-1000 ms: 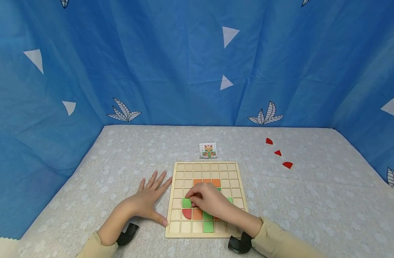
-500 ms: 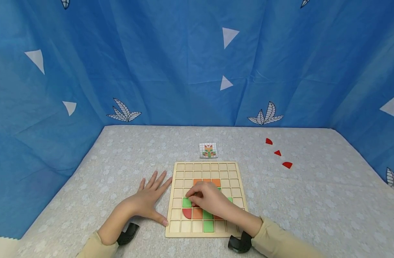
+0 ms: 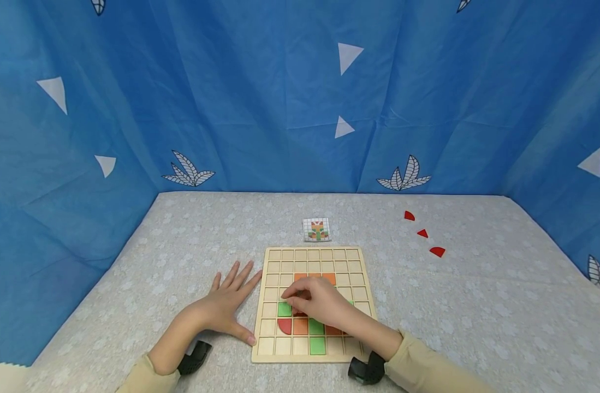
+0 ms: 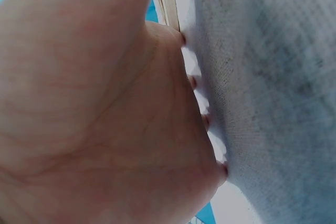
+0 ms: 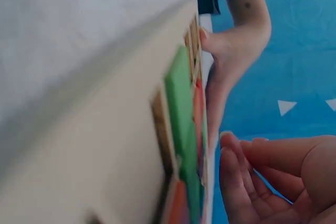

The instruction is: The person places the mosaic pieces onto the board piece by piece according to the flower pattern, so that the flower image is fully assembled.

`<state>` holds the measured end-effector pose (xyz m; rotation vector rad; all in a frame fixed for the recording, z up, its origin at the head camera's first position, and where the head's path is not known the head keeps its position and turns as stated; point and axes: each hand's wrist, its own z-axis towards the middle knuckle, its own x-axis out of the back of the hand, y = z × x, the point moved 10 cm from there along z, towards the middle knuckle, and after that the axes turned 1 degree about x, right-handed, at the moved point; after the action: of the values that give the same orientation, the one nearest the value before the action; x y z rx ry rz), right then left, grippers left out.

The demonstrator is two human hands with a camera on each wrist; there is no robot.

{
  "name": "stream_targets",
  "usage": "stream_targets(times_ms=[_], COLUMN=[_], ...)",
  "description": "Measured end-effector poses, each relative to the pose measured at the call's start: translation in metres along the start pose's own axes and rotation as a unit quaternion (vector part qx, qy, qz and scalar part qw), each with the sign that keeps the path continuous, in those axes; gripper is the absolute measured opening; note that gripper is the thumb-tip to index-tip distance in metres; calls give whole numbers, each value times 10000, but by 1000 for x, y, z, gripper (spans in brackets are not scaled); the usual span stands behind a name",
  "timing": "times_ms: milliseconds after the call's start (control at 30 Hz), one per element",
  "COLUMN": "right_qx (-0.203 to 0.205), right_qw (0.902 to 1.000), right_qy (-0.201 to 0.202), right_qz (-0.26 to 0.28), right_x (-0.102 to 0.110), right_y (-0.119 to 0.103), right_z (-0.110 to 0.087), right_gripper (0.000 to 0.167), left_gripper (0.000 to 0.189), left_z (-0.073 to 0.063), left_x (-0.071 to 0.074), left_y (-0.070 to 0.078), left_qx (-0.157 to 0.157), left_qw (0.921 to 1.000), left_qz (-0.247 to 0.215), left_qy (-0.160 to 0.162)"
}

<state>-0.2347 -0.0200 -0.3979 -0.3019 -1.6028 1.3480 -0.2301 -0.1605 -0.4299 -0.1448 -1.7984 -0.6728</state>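
My left hand (image 3: 223, 308) lies flat on the table with fingers spread, its thumb and index fingertip at the left edge of the wooden grid board (image 3: 275, 345). Over the middle of the board, my right hand (image 3: 319, 301) has thumb and index fingertips close together above a green square tile (image 3: 284, 310). No piece shows between those fingertips in the right wrist view. A dark red piece (image 3: 300, 314) shows partly beneath this hand. Below it sit a red quarter-circle (image 3: 284, 326), an orange square (image 3: 301, 327) and another green tile (image 3: 318, 345). The right hand and forearm hide several other tiles.
A small pattern card (image 3: 316, 230) lies behind the board. To the right are a red quarter-circle (image 3: 409, 216), a red triangle (image 3: 423, 233) and another red quarter-circle (image 3: 438, 252) on the tablecloth (image 3: 476, 305). A blue curtain (image 3: 280, 98) borders the table's back and sides.
My right hand has risen slightly from the tiles, and more of the dark red piece shows under the fingers. The left hand stays where it was.
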Motion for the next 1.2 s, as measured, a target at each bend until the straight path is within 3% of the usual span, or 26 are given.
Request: stream_targets(times_ms=[267, 500, 700, 867, 933, 967, 1100, 1200], right_qx=[90, -282, -999, -1352, -1492, -1584, -1918, -2168], right_qw=[9988, 9916, 9744, 9508, 9424, 9376, 9295, 9209], right_qy=[457, 1258, 1975, 2463, 2492, 2505, 2447, 2517], right_qz=[131, -38, -396, -1306, -1656, -1817, -1983, -2039], right_x=[49, 119, 181, 239, 257, 263, 272, 277], right_y=[-5, 22, 63, 148, 168, 171, 143, 142], right_z=[-2, -19, -52, -83, -95, -101, -123, -131], right_gripper=[15, 18, 25, 44, 47, 46, 32, 30], left_gripper=[130, 130, 130, 130, 130, 130, 130, 131], left_z=[-1, 0, 1, 1, 1, 1, 1, 2], left_x=[0, -1, -2, -2, -2, -2, -3, -3], left_y=[1, 2, 1, 0, 0, 0, -1, -2], left_qx=[-37, -50, -24, -35, -29, -26, 8, 16], left_qw=[10000, 10000, 10000, 10000, 10000, 10000, 10000, 10000], left_qz=[-26, -51, -50, -57, -55, -56, -63, -74], left_qy=[8, -22, -45, -47, -37, -34, -39, -35])
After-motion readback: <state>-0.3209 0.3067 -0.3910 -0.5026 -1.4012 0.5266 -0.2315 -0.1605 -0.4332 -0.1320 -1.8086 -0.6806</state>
